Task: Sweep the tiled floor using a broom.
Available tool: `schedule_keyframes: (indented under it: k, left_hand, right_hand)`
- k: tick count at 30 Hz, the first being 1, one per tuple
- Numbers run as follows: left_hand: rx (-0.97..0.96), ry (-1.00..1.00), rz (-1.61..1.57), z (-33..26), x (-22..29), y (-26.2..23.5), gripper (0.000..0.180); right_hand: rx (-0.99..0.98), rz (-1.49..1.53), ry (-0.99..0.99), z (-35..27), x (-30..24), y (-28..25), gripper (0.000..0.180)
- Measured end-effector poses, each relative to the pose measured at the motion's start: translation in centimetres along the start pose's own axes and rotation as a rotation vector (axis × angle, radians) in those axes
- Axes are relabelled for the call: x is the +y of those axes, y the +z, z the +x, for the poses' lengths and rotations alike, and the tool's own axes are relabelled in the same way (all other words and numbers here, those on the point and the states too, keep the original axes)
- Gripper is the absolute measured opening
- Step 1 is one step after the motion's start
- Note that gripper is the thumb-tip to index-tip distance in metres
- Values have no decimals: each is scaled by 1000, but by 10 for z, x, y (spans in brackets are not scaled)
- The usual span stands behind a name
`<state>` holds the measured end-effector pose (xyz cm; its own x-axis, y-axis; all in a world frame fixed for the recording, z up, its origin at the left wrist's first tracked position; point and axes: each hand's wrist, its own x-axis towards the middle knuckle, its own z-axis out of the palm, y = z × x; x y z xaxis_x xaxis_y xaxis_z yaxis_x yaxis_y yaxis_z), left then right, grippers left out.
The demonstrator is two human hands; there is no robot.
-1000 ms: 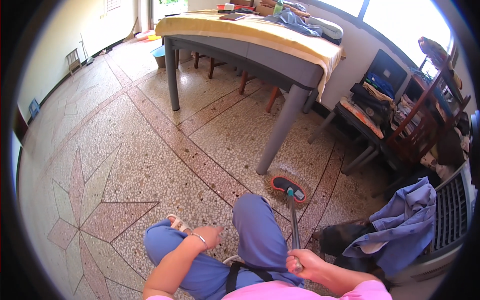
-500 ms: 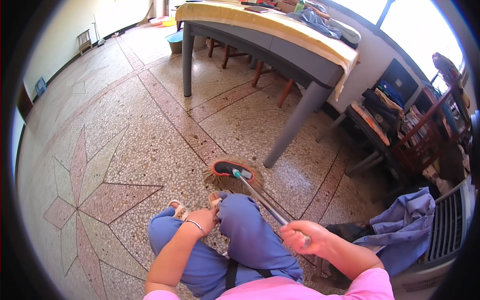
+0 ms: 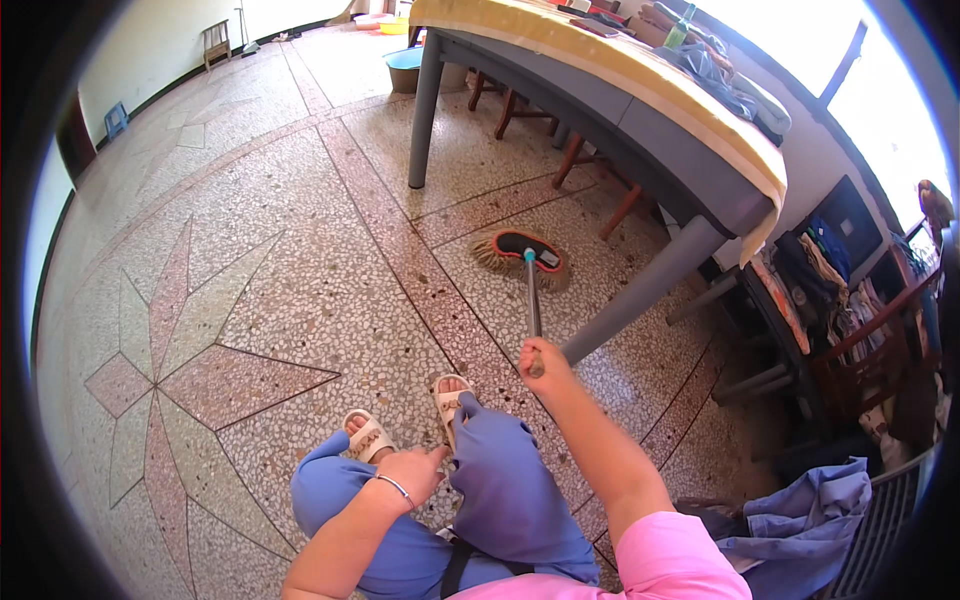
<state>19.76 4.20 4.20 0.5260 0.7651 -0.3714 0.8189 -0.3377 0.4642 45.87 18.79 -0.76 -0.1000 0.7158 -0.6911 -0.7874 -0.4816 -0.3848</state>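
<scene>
My right hand (image 3: 545, 367) is closed round the metal handle of a mop (image 3: 534, 305), arm stretched forward. The mop's oval head (image 3: 515, 243) is black with a red edge and a beige fringe. It lies on the speckled floor by the near leg of the table (image 3: 655, 285), partly beneath the tabletop. My left hand (image 3: 413, 474), with a bracelet at the wrist, hangs empty between my knees, fingers loosely stretched. Below it are my feet in cream sandals (image 3: 368, 436).
A grey table with a yellow cloth (image 3: 590, 45) stands ahead, with wooden stools (image 3: 622, 212) beneath. On the right are a chair piled with clothes (image 3: 800, 270) and a blue garment (image 3: 810, 515). A basin (image 3: 403, 70) sits behind the far table leg. A small blue stool (image 3: 116, 120) is by the left wall.
My right hand has pushed the mop forward, away from my feet and in under the table's edge. The right arm is now straighter. My left hand stays between the knees.
</scene>
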Motion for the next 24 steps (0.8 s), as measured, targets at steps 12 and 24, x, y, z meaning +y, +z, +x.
schedule_keyframes:
  k: [12,24]
  left_hand:
    - [73,-299,-77,11,-77,-30,42]
    - [158,-393,-130,30,-125,-42,38]
  right_hand:
    - [-74,173,-85,-48,-8,84,13]
    - [95,170,-148,65,-79,-31,17]
